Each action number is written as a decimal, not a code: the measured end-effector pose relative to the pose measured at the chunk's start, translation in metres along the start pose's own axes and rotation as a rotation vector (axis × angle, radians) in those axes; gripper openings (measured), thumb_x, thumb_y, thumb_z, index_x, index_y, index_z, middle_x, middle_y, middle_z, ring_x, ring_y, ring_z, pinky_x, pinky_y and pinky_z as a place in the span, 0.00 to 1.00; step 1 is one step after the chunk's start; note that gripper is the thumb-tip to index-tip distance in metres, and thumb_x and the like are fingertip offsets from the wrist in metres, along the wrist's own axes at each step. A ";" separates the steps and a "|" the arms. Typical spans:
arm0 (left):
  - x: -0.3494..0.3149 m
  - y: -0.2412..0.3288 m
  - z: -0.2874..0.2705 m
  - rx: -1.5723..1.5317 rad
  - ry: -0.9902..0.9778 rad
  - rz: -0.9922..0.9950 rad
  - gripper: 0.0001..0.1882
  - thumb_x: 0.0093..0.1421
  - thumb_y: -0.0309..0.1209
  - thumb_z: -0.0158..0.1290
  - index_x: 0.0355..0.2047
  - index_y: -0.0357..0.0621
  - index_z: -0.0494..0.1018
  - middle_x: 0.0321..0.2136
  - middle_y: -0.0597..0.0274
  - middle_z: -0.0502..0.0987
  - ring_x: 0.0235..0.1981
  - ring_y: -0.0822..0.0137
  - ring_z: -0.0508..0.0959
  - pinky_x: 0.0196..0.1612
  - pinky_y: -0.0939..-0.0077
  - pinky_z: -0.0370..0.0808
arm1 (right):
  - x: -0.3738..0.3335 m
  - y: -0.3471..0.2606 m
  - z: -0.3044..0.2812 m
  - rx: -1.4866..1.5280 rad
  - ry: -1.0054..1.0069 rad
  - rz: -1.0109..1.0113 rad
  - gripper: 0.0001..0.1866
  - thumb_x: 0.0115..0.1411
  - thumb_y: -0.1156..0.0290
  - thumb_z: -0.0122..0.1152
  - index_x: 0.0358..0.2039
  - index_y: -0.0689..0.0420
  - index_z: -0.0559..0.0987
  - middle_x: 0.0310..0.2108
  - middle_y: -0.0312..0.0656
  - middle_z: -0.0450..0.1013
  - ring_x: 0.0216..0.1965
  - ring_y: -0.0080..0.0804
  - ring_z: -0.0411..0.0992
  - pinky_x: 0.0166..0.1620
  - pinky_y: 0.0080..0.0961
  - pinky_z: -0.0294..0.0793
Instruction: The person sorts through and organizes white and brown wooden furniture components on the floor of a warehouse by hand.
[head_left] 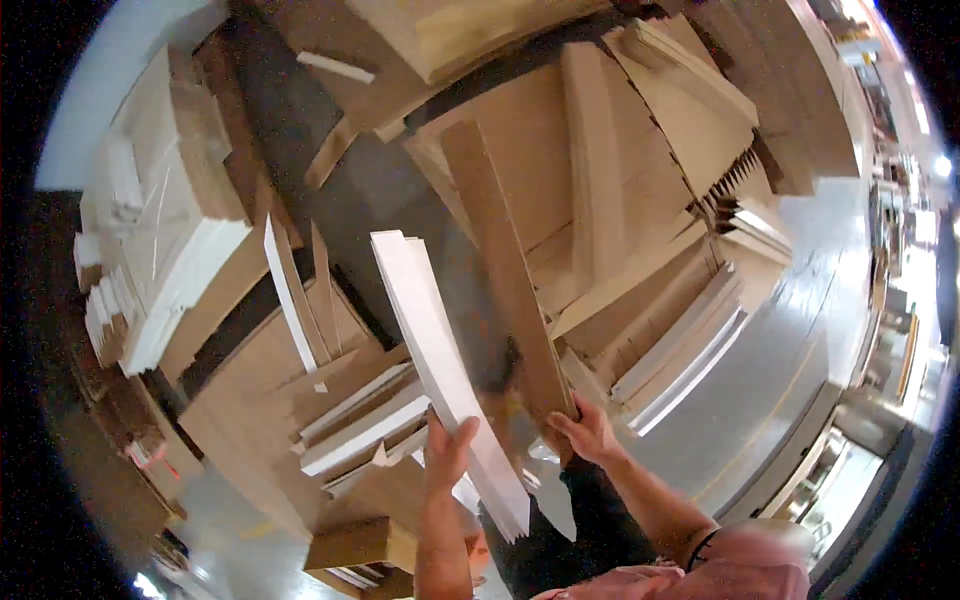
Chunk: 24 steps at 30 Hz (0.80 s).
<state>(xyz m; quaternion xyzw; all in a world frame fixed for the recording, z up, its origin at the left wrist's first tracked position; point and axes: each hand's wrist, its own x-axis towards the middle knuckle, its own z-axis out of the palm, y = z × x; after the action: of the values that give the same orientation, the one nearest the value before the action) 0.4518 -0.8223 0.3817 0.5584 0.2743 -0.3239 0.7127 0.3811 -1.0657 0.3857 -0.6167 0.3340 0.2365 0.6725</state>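
Observation:
My left hand (447,455) is closed around a bundle of long white cardboard strips (440,350), its thumb across the near side. The strips lie against each other and slant up and to the left, with their near ends above my dark trousers. In my right hand (587,432) is the lower end of a long brown cardboard strip (500,240), which also slants away from me. Between the two pieces there is a narrow gap. Below my hands, a translucent pale piece (556,500) shows against my trousers.
White and brown strips (375,425) lie on cardboard at left. A stack of pale cardboard (185,230) stands farther left. Large brown sheets (525,150) are ahead, with grey and white strips (690,345) at right. Loose pieces (335,68) lie on dark ground. Shiny floor (765,400) runs along the right.

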 end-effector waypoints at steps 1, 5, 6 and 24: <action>0.009 0.004 0.008 0.000 -0.053 0.003 0.37 0.60 0.35 0.58 0.64 0.39 0.54 0.52 0.59 0.69 0.51 0.67 0.70 0.53 0.70 0.69 | 0.008 -0.011 -0.008 -0.013 0.035 0.053 0.16 0.63 0.69 0.61 0.49 0.61 0.75 0.36 0.36 0.76 0.36 0.19 0.72 0.39 0.21 0.73; 0.036 0.038 0.057 -0.044 -0.078 -0.105 0.36 0.60 0.35 0.58 0.63 0.38 0.55 0.52 0.54 0.72 0.46 0.64 0.75 0.50 0.67 0.73 | 0.046 -0.055 -0.045 -0.093 0.101 0.217 0.17 0.62 0.68 0.60 0.50 0.61 0.75 0.35 0.34 0.75 0.35 0.19 0.71 0.40 0.20 0.73; 0.047 0.039 0.064 -0.010 -0.111 -0.072 0.33 0.60 0.34 0.57 0.62 0.38 0.57 0.51 0.52 0.73 0.44 0.64 0.77 0.47 0.66 0.75 | 0.055 -0.067 -0.045 0.137 0.133 0.080 0.16 0.62 0.68 0.59 0.48 0.61 0.75 0.33 0.33 0.75 0.34 0.20 0.71 0.37 0.20 0.73; 0.318 0.079 0.160 0.327 -0.002 -0.126 0.30 0.59 0.30 0.55 0.61 0.35 0.61 0.51 0.55 0.72 0.51 0.63 0.71 0.57 0.69 0.65 | 0.298 0.084 -0.097 0.348 0.147 -0.033 0.20 0.65 0.65 0.55 0.53 0.64 0.71 0.42 0.42 0.74 0.45 0.32 0.71 0.46 0.26 0.71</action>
<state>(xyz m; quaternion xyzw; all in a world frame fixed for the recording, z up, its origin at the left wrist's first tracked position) 0.7206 -1.0141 0.2277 0.6481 0.2518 -0.4088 0.5911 0.5027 -1.1791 0.1069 -0.5119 0.4078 0.1184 0.7468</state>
